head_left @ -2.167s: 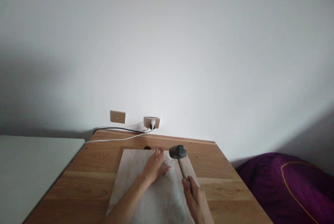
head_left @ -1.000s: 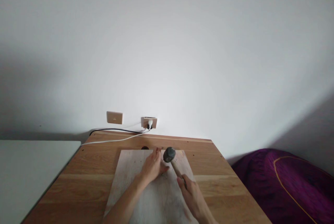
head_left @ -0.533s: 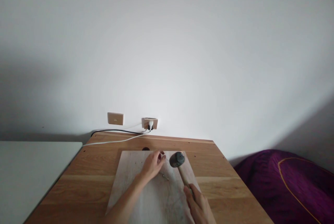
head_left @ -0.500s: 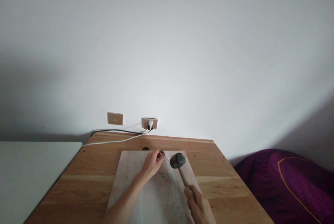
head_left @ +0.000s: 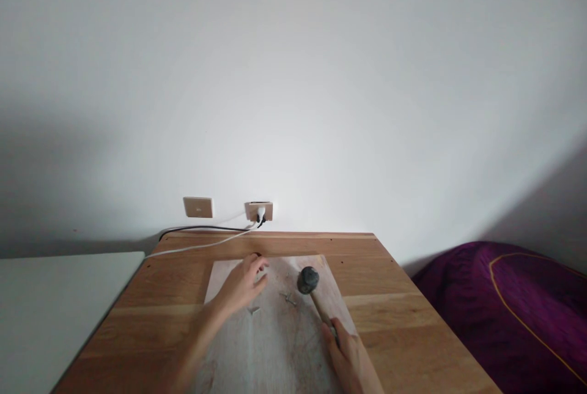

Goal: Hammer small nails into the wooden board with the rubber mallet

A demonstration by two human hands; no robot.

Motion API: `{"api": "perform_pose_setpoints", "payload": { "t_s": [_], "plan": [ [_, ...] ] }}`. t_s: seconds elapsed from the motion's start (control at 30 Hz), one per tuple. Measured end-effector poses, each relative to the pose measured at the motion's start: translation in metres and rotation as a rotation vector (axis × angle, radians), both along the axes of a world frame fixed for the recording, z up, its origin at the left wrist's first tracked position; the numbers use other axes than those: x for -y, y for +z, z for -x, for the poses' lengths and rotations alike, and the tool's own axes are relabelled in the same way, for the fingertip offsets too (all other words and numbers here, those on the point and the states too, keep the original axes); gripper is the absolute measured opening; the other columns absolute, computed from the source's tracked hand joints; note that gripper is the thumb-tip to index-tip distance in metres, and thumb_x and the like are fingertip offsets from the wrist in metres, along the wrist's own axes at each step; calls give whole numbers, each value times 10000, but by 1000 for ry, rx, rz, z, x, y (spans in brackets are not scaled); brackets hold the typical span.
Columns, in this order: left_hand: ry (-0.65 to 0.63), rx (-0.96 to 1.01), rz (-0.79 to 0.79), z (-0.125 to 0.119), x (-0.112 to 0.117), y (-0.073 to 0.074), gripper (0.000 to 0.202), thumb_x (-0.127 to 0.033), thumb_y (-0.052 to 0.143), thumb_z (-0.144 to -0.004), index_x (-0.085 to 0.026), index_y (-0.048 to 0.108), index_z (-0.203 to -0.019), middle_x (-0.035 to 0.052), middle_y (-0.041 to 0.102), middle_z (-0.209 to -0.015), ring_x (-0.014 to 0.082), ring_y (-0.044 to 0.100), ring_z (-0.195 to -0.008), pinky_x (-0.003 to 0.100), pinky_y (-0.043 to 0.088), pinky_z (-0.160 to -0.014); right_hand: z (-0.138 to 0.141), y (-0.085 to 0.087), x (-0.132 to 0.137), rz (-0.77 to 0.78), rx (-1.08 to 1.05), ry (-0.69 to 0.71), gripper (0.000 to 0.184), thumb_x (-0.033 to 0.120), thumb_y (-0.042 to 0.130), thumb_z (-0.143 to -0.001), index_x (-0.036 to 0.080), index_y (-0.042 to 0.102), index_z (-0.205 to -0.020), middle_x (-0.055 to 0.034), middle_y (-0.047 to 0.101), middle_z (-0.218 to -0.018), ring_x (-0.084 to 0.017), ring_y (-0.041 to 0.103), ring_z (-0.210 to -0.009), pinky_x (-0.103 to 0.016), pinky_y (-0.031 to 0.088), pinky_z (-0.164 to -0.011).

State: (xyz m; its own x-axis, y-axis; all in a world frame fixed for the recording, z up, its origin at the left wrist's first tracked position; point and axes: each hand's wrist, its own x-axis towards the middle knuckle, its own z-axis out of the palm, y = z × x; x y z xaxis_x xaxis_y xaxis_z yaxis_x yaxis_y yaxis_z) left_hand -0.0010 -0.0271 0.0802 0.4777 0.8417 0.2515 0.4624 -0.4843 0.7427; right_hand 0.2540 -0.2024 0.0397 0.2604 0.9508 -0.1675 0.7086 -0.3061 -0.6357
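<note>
My right hand (head_left: 343, 348) is wrapped round the wooden handle of a rubber mallet (head_left: 308, 280), whose dark head is over the right side of a pale wooden board (head_left: 275, 357). My left hand (head_left: 246, 281) is over the board's far left part, its fingers apart and nothing visible in them. Below that hand, a small light metal piece (head_left: 254, 309) lies on the board. Several thin nail-like pieces (head_left: 288, 299) lie in a small cluster between my left hand and the mallet head.
The board rests on a brown wooden table (head_left: 394, 320) against the wall. White and black cables (head_left: 202, 247) run along the table's back edge to a wall socket (head_left: 259, 211). A white surface (head_left: 55, 308) adjoins on the left; a purple cushion-like thing (head_left: 472, 308) is at the right.
My left hand has gone from a pinch beside the mallet head to open fingers farther left. A small metal piece now shows below it. The mallet head has shifted slightly.
</note>
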Motion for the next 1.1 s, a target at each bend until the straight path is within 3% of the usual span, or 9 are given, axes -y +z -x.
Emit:
{"api": "perform_pose_setpoints", "payload": {
  "t_s": [0.07, 0.17, 0.4, 0.57, 0.73, 1.1],
  "plan": [
    [-4, -228, -53, 16, 9, -7, 137, -215, 625, -812, -216, 656, -945, 68, 642, -1042, 236, 625, -965, 341, 458, -889, 3, -1, 0, 0, 31, -20, 546, 496, 326, -1026, 153, 672, -1271, -180, 788, -1120, -292, 731, -1090, -301, 508, -879],
    [-37, -341, -5, 28, 16, -16, 85, -198, 607, -853, -213, 628, -933, 51, 631, -1030, 222, 624, -963, 316, 454, -860, 6, 3, 0, 20, 39, -22, 532, 470, 309, -1037, 141, 674, -1243, -180, 800, -1021, -298, 750, -1002, -309, 505, -824],
    [-57, -255, 27, 14, 10, -20, 55, -190, 550, -901, -205, 588, -863, 54, 653, -982, 203, 619, -903, 293, 445, -810, 9, 28, 5, 37, 42, -23, 472, 430, 344, -1042, 144, 663, -1238, -171, 788, -1065, -287, 724, -1095, -295, 487, -868],
    [-64, -196, 27, -14, -4, -10, 49, -185, 559, -914, -205, 600, -894, 44, 697, -874, 206, 648, -836, 290, 441, -779, 9, 28, 6, 26, 23, -1, 456, 415, 355, -1051, 146, 666, -1248, -168, 785, -1092, -281, 715, -1122, -290, 477, -898],
    [-48, -233, -49, -36, -14, -9, 91, -119, 596, -865, -202, 630, -881, 57, 723, -923, 218, 662, -873, 294, 439, -794, 9, 22, 4, 50, 26, -32, 452, 407, 384, -1044, 152, 657, -1299, -158, 788, -1115, -275, 712, -1132, -285, 477, -911],
    [-37, -193, -112, -34, -13, -21, 127, -98, 578, -854, -204, 616, -795, 38, 697, -845, 202, 650, -830, 280, 436, -768, 7, 31, 4, 32, -10, 29, 411, 399, 328, -1054, 185, 669, -1139, -145, 800, -1025, -277, 731, -1091, -287, 482, -851]
  ]
}}
